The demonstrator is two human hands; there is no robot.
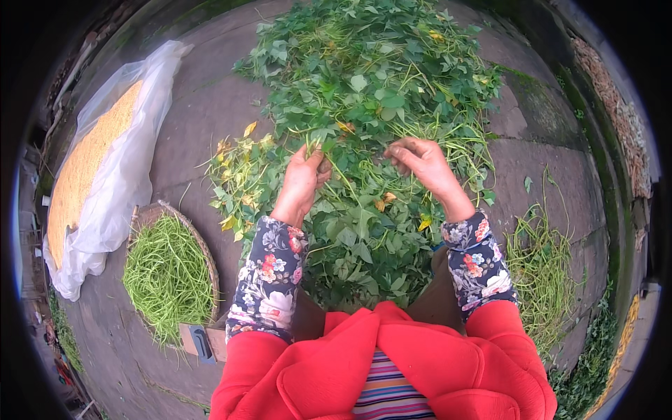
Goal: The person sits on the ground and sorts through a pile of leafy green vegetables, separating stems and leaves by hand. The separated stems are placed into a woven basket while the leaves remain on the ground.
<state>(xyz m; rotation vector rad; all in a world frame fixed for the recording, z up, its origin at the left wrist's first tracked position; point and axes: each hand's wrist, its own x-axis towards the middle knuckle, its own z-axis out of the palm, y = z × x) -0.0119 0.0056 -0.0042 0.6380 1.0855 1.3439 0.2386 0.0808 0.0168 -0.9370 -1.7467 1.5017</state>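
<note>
My left hand is closed around a few green leaf stems, whose cut ends poke up above the thumb. A long pale stalk with a drooping leaf runs down and right from beside that hand. My right hand hovers to the right, thumb and fingertips curled close together; whether anything thin is pinched there cannot be made out. Beneath both hands spreads a large heap of leafy green vines, with some yellowed leaves at its left side. More leaves lie between my knees.
To the left stands a woven basket filled with stripped green stems. Beyond it, yellow grain rests on a translucent plastic sheet. Bare vines lie at the right on the concrete floor. A wooden piece is near my left elbow.
</note>
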